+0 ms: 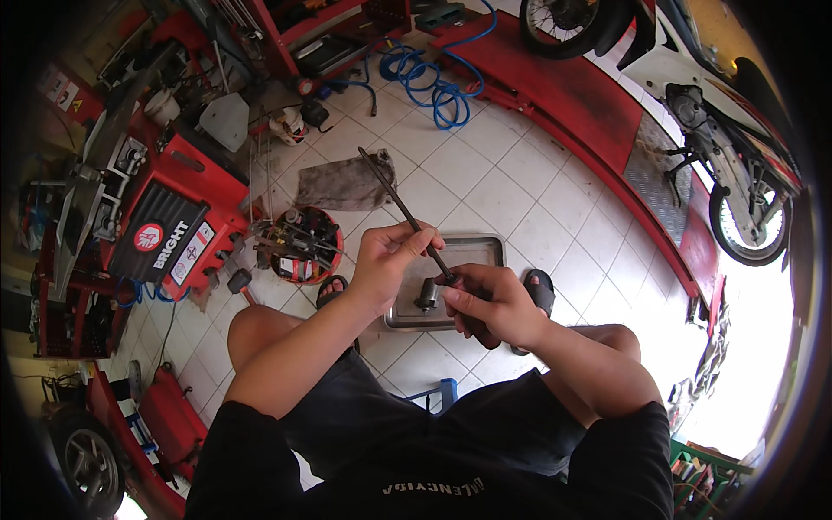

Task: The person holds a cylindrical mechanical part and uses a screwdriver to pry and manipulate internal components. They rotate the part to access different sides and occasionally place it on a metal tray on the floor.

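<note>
My left hand (394,260) grips a long, thin, dark metal rod (399,203) near its lower part. The rod slants from upper left down toward my right hand (494,299). My right hand is closed around its lower end, where its fingers hide whatever else may be in them. Just left of those fingers, a short metal cylinder with a wider base (427,295) stands in or over a shallow metal tray (472,242). The tray lies on the floor between my feet, partly covered by my hands.
A round red tub of tools and parts (334,236) stands left of the tray, near a dark rag (334,186). A hammer (241,282) is by my left knee. Beyond are a coiled blue hose (433,82) and a red lift platform (555,82) with a motorcycle (724,130).
</note>
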Action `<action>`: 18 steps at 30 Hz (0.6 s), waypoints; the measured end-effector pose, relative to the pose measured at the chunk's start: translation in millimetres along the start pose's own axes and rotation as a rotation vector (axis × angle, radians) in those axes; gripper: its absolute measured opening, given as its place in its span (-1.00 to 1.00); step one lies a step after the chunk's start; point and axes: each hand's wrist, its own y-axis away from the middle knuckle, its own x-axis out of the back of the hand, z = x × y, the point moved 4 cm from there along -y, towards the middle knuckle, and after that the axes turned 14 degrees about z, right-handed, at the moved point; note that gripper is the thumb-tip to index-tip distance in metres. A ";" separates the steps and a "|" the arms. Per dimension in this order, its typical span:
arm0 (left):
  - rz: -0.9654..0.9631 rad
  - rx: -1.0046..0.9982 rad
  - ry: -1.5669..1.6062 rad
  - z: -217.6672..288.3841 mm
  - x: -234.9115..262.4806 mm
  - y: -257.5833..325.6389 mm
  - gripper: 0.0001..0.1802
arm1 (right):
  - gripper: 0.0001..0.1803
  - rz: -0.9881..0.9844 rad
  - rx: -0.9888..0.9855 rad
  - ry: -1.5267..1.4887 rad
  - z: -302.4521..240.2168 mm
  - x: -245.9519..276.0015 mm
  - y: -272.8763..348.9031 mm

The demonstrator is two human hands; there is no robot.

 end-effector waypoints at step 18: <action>-0.150 0.095 -0.137 -1.1 -19.2 0.5 -0.74 | -0.59 0.079 -0.190 -0.241 3.4 13.9 -5.2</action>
